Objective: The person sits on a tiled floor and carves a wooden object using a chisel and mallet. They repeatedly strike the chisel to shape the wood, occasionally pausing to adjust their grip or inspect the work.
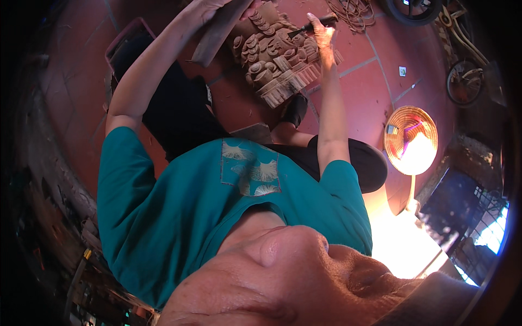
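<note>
A carved wooden relief panel (pixel 277 60), brown and covered with raised shapes, lies on the tiled floor at the top middle. My left hand (pixel 209 4), partly cut off by the upper edge, grips a long wooden board (pixel 220 33) that slants beside the panel's left side. Fingertips show on the board's far side. Over the panel's right part, my right hand (pixel 323 36) is closed on a slim dark hand tool (pixel 311 27). Its narrow end points left over the carving; whether it touches the wood I cannot tell.
A woven conical hat (pixel 411 139) lies on the right in bright sunlight. Coiled cord (pixel 352 12) and a wheel (pixel 465 81) are at the upper right. A dark chair or stool with a reddish rim (pixel 129 41) stands at the left. My bent legs flank the panel's near side.
</note>
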### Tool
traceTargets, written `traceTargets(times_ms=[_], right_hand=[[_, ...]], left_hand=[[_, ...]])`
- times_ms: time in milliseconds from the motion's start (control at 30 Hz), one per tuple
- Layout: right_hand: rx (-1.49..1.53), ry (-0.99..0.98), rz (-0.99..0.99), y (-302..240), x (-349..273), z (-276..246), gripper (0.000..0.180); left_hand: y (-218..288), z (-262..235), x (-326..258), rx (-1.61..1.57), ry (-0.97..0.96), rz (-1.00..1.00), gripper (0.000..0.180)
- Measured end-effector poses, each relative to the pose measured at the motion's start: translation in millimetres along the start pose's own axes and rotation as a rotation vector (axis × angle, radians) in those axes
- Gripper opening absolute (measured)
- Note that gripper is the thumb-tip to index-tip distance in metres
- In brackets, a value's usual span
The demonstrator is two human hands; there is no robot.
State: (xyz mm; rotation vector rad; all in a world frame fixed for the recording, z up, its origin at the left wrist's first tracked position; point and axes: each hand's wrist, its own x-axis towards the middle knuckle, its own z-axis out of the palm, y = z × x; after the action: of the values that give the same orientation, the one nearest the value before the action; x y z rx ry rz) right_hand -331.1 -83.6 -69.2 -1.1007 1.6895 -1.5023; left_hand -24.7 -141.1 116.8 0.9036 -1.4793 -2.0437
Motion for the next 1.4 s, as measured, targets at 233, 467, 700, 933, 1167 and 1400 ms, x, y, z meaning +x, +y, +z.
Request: traceTargets(times_ms=[233,467,700,933,1167,1400], right_hand=[[0.054,-0.016,-0.135,-4.2,-7.0,14.4,0.027],[0.389,-0.074,0.003,-23.0,-13.5,40.5,0.02],[0.43,-0.132,-0.056,-25.1,-20.8,48.3,0.024],[0.397,-0.157,0.066,-42.8,-31.5,49.9,0.032],[0.067,-0.218,-0.134,-18.3,-14.0,62.0,0.035],[-0.094,-0.434,-0.312,-24.6,-13.2,73.9,0.045]], left_hand=[[-1.6,-4.7,-29.6,0.014,0.042,0.048,0.023],[-5.3,-8.3,-34.6,-0.041,0.076,0.067,0.023],[-4.0,-7.9,-28.4,0.013,0.126,0.005,0.026],[-16.2,-11.5,-20.5,0.009,0.045,0.072,0.027],[-10.4,-3.5,-21.7,0.034,0.063,0.051,0.031],[-10.4,-5.3,-24.0,0.069,0.088,0.066,0.027]])
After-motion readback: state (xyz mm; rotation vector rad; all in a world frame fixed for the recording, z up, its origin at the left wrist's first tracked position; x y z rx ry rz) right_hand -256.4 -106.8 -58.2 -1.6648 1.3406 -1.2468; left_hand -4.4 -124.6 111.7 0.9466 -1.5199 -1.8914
